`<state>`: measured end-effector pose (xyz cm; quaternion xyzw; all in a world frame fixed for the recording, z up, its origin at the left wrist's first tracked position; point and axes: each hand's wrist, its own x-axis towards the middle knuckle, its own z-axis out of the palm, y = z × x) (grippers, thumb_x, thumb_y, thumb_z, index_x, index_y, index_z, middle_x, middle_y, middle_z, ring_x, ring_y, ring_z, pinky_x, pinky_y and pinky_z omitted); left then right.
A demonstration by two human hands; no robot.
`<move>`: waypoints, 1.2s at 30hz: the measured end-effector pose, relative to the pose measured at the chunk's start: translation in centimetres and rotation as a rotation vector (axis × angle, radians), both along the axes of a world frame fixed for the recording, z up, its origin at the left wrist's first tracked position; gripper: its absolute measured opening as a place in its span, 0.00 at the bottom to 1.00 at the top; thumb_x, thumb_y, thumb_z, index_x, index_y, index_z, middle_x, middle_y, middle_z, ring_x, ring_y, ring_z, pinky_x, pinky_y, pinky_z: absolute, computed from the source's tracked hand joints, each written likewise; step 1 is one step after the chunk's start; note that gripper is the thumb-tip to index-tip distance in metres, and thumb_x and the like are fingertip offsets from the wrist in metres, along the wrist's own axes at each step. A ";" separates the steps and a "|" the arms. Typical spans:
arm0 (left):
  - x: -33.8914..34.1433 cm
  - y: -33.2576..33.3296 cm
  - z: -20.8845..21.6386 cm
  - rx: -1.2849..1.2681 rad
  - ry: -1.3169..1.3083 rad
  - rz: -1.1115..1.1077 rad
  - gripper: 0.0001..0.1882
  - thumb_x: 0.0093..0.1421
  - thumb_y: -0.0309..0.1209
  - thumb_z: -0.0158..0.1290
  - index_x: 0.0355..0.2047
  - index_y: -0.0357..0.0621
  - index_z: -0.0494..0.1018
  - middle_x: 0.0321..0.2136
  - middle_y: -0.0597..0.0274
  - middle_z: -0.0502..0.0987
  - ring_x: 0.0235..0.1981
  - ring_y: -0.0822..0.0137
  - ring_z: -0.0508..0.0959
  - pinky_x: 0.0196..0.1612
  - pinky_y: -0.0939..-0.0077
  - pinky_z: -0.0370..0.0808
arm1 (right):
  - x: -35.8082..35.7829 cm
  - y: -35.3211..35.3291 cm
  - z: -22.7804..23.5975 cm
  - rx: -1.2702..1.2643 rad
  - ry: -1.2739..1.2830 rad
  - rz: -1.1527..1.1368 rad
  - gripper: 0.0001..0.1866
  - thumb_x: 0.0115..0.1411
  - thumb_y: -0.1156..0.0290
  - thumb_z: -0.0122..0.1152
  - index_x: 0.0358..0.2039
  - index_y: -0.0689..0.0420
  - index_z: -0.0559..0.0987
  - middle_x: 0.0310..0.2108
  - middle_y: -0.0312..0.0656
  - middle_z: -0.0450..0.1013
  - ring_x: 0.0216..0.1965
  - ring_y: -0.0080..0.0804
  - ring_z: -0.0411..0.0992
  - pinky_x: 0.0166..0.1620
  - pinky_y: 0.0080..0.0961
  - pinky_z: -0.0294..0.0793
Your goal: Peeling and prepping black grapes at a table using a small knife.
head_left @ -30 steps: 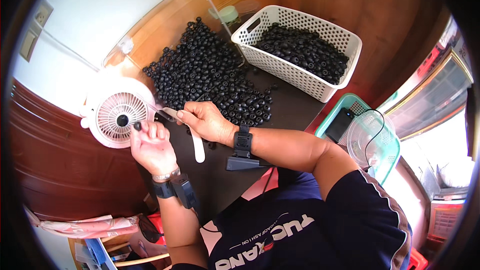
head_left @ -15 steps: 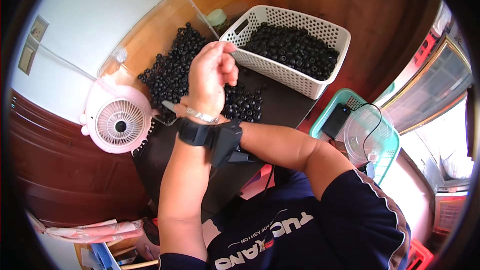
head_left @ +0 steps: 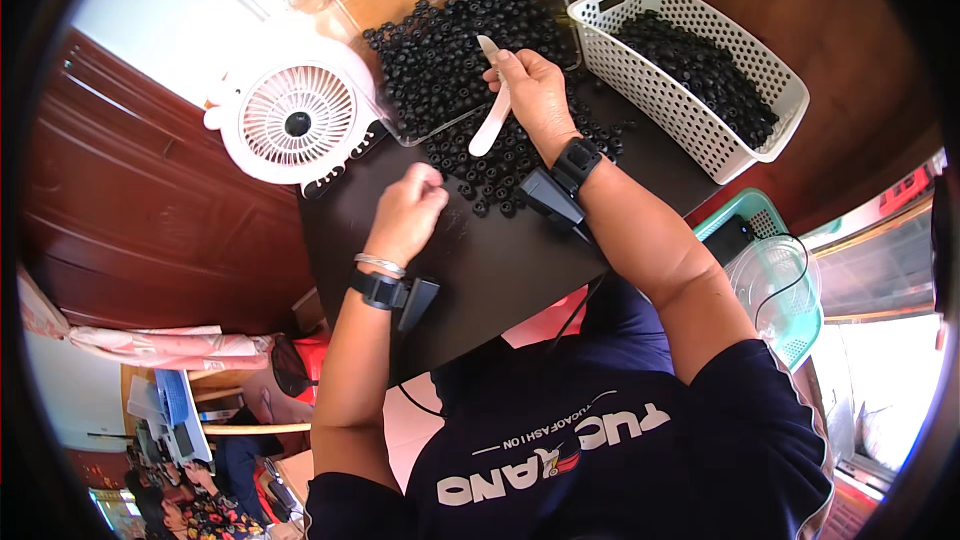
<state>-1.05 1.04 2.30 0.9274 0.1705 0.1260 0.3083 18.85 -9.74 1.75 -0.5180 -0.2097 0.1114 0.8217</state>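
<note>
A white flat stick (head_left: 492, 112) is gripped by the right hand (head_left: 535, 90) above the black beads (head_left: 450, 40) at upper centre. The left hand (head_left: 408, 212) is closed over the dark desk (head_left: 500, 270), beside a white fan (head_left: 297, 122).

Head-worn fisheye, looking steeply down, close over black mat (head_left: 480, 270)

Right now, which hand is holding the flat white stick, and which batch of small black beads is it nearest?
The right hand grips the flat white stick, over the loose pile of small black beads beside the fan, not the beads in the white basket. The left hand is closed, stickless.
</note>
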 end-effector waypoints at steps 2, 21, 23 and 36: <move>0.3 -1.6 -0.1 0.129 0.138 -0.027 0.14 0.55 0.32 0.49 0.40 0.39 0.68 0.34 0.45 0.76 0.35 0.48 0.77 0.39 0.60 0.72 | -0.3 0.1 -0.2 -0.036 -0.014 0.017 0.13 0.62 0.66 0.53 0.26 0.63 0.75 0.23 0.38 0.75 0.24 0.19 0.70 0.29 0.19 0.70; 0.8 -1.5 -0.9 -1.073 -0.587 0.073 0.12 0.63 0.32 0.43 0.36 0.37 0.72 0.20 0.67 0.70 0.18 0.76 0.69 0.21 0.84 0.64 | -5.7 -0.7 0.9 -0.093 -0.029 0.606 0.16 0.64 0.60 0.50 0.34 0.61 0.76 0.28 0.40 0.76 0.24 0.20 0.72 0.29 0.17 0.73; 1.3 -2.1 -1.1 -1.098 -0.646 0.102 0.13 0.63 0.33 0.43 0.37 0.36 0.71 0.22 0.66 0.72 0.18 0.77 0.69 0.21 0.85 0.63 | -7.2 -0.3 0.4 0.012 0.020 0.648 0.15 0.64 0.61 0.51 0.32 0.62 0.75 0.22 0.40 0.75 0.20 0.22 0.72 0.24 0.19 0.73; 1.3 -3.2 -0.9 -1.029 -0.711 0.115 0.13 0.64 0.34 0.43 0.40 0.35 0.69 0.27 0.62 0.73 0.24 0.75 0.71 0.27 0.83 0.67 | -8.4 -0.3 0.4 0.117 0.072 0.666 0.12 0.65 0.65 0.49 0.38 0.61 0.75 0.24 0.39 0.75 0.21 0.23 0.71 0.26 0.19 0.73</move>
